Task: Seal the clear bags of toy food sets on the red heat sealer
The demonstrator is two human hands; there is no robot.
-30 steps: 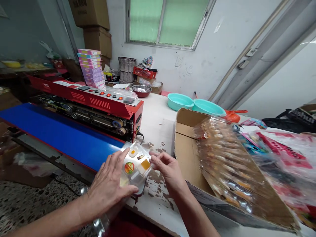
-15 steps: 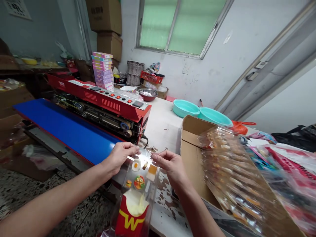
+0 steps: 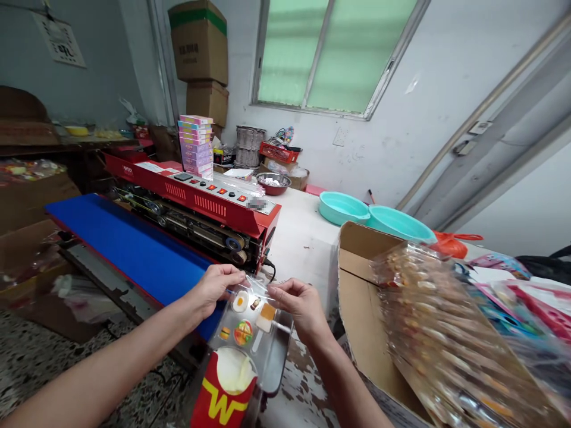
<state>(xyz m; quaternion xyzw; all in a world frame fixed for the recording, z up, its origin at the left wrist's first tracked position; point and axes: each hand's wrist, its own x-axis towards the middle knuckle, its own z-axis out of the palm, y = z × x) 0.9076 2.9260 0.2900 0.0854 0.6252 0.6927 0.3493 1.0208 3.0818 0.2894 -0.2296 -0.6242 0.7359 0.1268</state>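
Note:
Both of my hands hold the top edge of a clear plastic bag (image 3: 248, 360). My left hand (image 3: 216, 290) pinches its upper left corner, thumb and fingers closed. My right hand (image 3: 301, 303) pinches the upper right corner the same way. Through the film show a small fried egg (image 3: 241, 301), an ice-lolly shape (image 3: 266, 317), a little burger (image 3: 225, 332), a round colourful piece (image 3: 243, 332) and a red fries carton (image 3: 223, 389) with a yellow W. The bag hangs tilted toward me, its lower end cut off by the frame.
Left of the bag stands a red sealing machine (image 3: 214, 205) with a blue conveyor belt (image 3: 129, 249). To my right, a cardboard box (image 3: 363, 315) holds many filled clear packs (image 3: 428, 321). Turquoise basins (image 3: 343, 208) stand behind it. Stacked pink and purple boxes (image 3: 196, 145) rest behind the machine.
The bag has shifted slightly left and tilted, with both hands still pinching its top edge. The surroundings sit lower and further right in the picture.

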